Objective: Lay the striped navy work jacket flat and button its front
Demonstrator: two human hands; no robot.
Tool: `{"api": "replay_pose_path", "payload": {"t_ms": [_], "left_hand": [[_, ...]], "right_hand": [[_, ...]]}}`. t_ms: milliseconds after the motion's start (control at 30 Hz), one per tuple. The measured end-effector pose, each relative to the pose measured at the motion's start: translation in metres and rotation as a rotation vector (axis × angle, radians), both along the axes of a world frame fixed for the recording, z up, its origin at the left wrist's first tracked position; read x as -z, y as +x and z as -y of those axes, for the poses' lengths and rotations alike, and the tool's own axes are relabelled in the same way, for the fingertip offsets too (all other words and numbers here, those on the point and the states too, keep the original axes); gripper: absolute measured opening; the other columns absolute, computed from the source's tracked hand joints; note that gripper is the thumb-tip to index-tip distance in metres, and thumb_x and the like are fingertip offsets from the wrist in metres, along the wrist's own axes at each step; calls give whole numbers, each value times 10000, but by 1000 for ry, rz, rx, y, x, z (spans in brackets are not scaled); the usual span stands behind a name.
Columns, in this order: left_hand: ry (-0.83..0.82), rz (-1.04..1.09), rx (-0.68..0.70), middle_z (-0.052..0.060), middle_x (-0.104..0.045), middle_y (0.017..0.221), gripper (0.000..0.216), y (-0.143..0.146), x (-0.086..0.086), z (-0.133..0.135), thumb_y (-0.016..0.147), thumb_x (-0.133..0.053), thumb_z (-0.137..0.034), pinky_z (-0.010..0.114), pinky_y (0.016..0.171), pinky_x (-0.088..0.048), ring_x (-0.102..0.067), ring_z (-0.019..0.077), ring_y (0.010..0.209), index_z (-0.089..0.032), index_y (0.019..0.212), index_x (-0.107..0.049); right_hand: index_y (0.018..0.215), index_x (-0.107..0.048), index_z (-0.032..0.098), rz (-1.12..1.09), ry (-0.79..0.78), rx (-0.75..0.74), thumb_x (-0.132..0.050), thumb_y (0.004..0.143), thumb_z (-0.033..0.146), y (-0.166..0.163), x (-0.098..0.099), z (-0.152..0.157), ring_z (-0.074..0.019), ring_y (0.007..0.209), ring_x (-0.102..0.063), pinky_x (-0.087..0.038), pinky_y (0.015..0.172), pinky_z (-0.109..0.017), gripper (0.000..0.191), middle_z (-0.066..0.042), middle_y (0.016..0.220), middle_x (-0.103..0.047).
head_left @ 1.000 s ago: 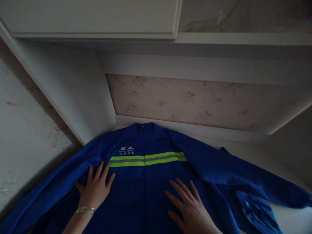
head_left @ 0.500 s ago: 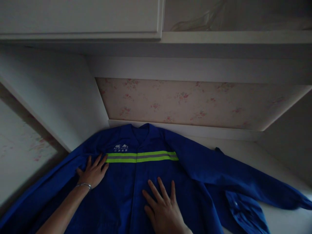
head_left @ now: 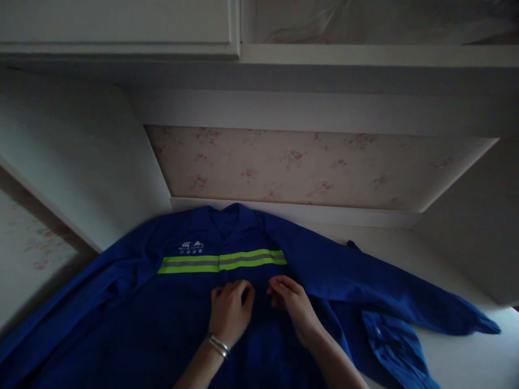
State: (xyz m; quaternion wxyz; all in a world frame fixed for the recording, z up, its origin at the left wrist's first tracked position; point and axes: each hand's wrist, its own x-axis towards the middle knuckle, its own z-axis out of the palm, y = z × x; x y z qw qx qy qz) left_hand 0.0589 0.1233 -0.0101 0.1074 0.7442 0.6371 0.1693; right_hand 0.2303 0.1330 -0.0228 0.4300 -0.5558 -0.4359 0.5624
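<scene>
A blue work jacket (head_left: 174, 308) lies spread flat, front up, with a yellow-green and grey reflective stripe (head_left: 221, 260) across the chest and a white logo (head_left: 191, 248) above it. Both sleeves stretch out to the sides; the right sleeve (head_left: 401, 294) reaches a cuff at the far right. My left hand (head_left: 229, 314), a bracelet on its wrist, and my right hand (head_left: 291, 300) meet at the jacket's centre front just below the stripe. Their fingers are curled and pinch the fabric at the front opening.
The jacket rests on a white surface (head_left: 470, 351) set in an alcove. Floral wallpaper (head_left: 308, 167) covers the back wall, white panels close in both sides, and a white cabinet (head_left: 121, 27) hangs overhead. A folded blue part of the garment (head_left: 389, 340) lies at the right.
Both hands left their flat, spread positions on the chest. They moved inward to the centre front below the stripe and curled their fingers onto the fabric. The view shifted right.
</scene>
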Motion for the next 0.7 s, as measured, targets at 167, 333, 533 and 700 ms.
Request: {"api": "replay_pose_path", "payload": {"t_ms": [167, 333, 533, 700], "left_hand": [[43, 84, 43, -7, -688, 787, 226, 27, 11, -20, 963, -426, -252, 285, 711, -422, -648, 150, 760, -234, 818, -599], [63, 51, 64, -3, -634, 652, 255, 25, 31, -30, 934, -482, -247, 294, 595, -359, -607, 158, 634, -229, 689, -553], [83, 7, 121, 5, -624, 604, 283, 27, 36, -27, 918, -478, -231, 327, 601, -346, -588, 190, 653, -242, 642, -541], [75, -17, 150, -2, -635, 582, 339, 27, 36, -27, 938, -456, -248, 329, 666, -390, -570, 167, 586, -237, 609, -539]], "right_hand": [[821, -630, 187, 139, 79, 85, -572, 818, 532, 15, 19, -9, -115, 504, -429, -307, 470, -250, 350, 29, 624, -518], [797, -626, 177, 223, 167, 4, -541, 876, 544, 14, 30, -6, -124, 597, -410, -318, 537, -251, 385, 17, 655, -509], [588, -381, 210, 211, 115, 14, -546, 836, 628, 15, 35, -9, -107, 565, -251, -242, 496, -258, 514, 55, 589, -292], [567, -288, 225, 239, 91, -31, -524, 826, 652, 16, 32, -9, -105, 560, -203, -194, 482, -271, 553, 57, 581, -230]]}}
